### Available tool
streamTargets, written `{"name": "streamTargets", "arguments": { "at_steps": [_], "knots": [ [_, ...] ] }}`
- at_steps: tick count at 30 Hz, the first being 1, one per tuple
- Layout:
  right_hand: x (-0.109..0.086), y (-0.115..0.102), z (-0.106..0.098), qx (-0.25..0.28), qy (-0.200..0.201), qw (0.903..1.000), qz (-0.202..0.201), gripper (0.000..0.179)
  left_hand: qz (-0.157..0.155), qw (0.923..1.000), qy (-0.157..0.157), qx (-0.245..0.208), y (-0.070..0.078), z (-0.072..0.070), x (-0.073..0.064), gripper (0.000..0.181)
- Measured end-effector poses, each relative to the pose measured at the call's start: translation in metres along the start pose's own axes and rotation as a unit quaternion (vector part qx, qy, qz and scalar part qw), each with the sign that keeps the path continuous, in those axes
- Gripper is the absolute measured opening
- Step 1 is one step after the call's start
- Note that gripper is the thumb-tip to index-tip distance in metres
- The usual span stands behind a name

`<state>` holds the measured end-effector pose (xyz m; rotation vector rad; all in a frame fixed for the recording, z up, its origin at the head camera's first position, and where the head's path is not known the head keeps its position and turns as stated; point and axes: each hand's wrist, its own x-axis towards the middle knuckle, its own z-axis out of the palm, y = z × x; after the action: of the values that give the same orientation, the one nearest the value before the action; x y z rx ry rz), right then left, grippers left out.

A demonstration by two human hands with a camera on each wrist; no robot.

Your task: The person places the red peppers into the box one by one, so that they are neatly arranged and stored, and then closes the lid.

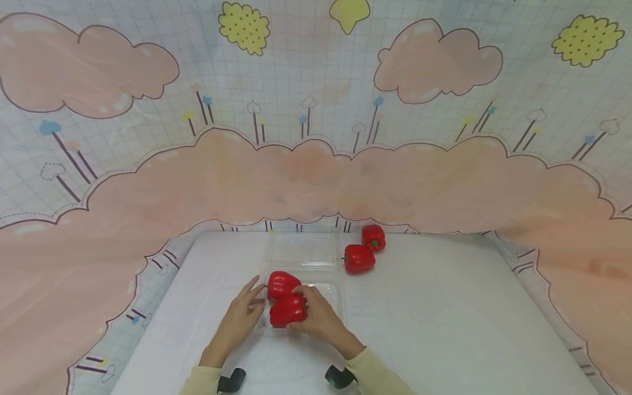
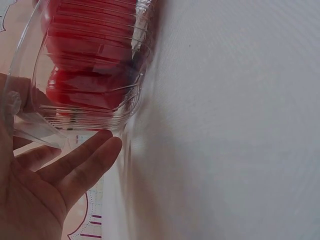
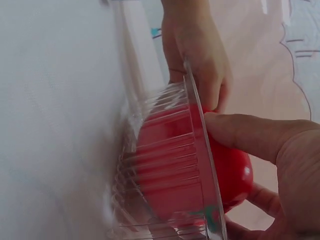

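A clear plastic clamshell container [image 1: 334, 293] stands on the table with its lid laid back and two red bell peppers in it. My right hand [image 1: 320, 317] grips the nearer bell pepper [image 1: 288, 311], thumb and fingers on opposite sides of it. Behind that lies the second bell pepper [image 1: 282, 284], its stem toward the left. My left hand [image 1: 241, 312] is at the container's left side. In the left wrist view, its fairly straight fingers [image 2: 90, 162] reach along the ribbed plastic wall, fingertips right at the outside.
The open lid [image 1: 303, 250] lies flat at the far side of the container. Two more red bell peppers, one nearer [image 1: 359, 259] and one farther [image 1: 373, 237], rest right of the lid. A patterned cloth [image 1: 345, 181] surrounds the white table [image 1: 444, 307].
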<state>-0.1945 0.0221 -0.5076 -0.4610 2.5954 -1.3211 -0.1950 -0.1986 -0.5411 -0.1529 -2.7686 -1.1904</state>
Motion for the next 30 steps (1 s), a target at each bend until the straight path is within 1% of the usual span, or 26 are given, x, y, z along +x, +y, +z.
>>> {"name": "streamTargets", "arguments": {
  "at_steps": [3, 6, 11, 17, 22, 26, 30],
  "knots": [
    [-0.0007, 0.0000, -0.0020, 0.002, -0.011, 0.9999, 0.001, 0.072, 0.002, 1.0000, 0.001, 0.002, 0.0001, -0.0006, -0.0004, 0.050],
    [-0.0006, 0.0010, -0.0033, 0.012, -0.016, 0.9998, 0.002, 0.064, 0.007, 1.0000, 0.003, 0.001, 0.0012, -0.0018, -0.0012, 0.051],
    [0.0012, 0.0045, -0.0024, 0.027, -0.011, 0.9996, 0.004, 0.052, 0.016, 0.9999, 0.005, -0.002, 0.0017, -0.0029, -0.0023, 0.051],
    [0.0010, 0.0048, -0.0023, 0.034, -0.012, 0.9992, 0.020, 0.051, 0.023, 0.9997, 0.009, -0.002, 0.0018, -0.0026, -0.0031, 0.052],
    [0.0015, 0.0035, -0.0047, 0.030, -0.025, 0.9990, 0.023, 0.049, 0.025, 0.9997, 0.008, -0.003, 0.0029, -0.0032, -0.0032, 0.051],
    [0.0029, 0.0045, -0.0050, 0.024, -0.032, 0.9989, 0.024, 0.049, 0.018, 0.9998, 0.004, -0.003, 0.0041, -0.0041, -0.0029, 0.050],
    [0.0036, 0.0051, -0.0040, 0.016, -0.034, 0.9991, 0.021, 0.048, 0.020, 0.9998, 0.007, -0.003, 0.0027, -0.0032, -0.0022, 0.050]
  ]
}}
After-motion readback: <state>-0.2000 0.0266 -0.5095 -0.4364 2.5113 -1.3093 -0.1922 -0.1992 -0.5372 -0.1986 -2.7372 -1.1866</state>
